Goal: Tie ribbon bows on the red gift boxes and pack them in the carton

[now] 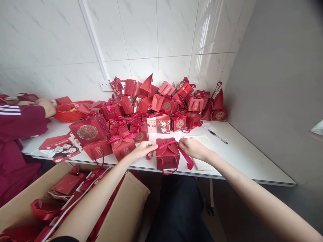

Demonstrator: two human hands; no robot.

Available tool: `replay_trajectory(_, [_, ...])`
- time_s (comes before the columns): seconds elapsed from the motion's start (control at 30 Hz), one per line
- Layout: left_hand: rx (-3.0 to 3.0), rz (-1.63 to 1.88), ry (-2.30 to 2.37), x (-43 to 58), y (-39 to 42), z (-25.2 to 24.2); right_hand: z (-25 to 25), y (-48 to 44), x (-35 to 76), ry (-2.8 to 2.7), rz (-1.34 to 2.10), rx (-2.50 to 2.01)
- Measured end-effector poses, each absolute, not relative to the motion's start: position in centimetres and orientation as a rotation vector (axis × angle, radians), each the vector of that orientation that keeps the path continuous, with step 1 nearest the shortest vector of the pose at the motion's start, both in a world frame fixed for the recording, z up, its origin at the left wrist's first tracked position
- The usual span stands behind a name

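Note:
A small red gift box (167,155) with a cord handle stands at the front edge of the white table (242,154). A red ribbon (187,158) runs across its top and hangs down on the right. My left hand (144,149) is closed, pinching the ribbon's left end beside the box. My right hand (191,148) is closed too, pinching the ribbon's right end next to the box top. Both hands pull outward from the box.
A heap of red gift boxes (161,101) fills the back of the table. A pen (218,136) and paper lie to the right. A cardboard carton (121,208) with red items stands below left. Another person's sleeve (22,121) and a red basket (68,112) are at left.

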State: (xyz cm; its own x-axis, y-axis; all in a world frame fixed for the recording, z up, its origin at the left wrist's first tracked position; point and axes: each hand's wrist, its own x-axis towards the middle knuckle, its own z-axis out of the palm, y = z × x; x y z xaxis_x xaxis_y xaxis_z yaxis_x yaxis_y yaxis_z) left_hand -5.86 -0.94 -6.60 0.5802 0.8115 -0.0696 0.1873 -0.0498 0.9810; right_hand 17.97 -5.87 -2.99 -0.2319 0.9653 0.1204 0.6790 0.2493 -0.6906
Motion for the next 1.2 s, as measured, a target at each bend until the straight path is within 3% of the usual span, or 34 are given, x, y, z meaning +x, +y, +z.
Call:
replay_trajectory(0.23, [1.351,0.65,0.79,-5.9,-0.7,-8.0,-5.4,-4.2,18.8,-1.626,1.273,-1.196])
replay_trajectory(0.47, [1.326,0.697,0.765,-6.1,-0.2,-9.3,-7.9,-4.9,20.0,-1.562,1.483,-1.089])
replay_trajectory(0.83, [1.449,0.671,0.807,-6.6,-0.9,-9.0,-8.3,-4.8,21.2,-1.789,1.416,-1.062])
replay_trajectory(1.03, [1.477,0.707,0.864,-7.1,-1.8,-5.3,-6.1,-5.0,20.2,-1.623,1.515,-1.003])
replay_trajectory(1.2, [1.584,0.488,0.892,-6.9,-2.3,-0.8,-1.4,-5.5,19.2,-1.658,1.455,-1.059])
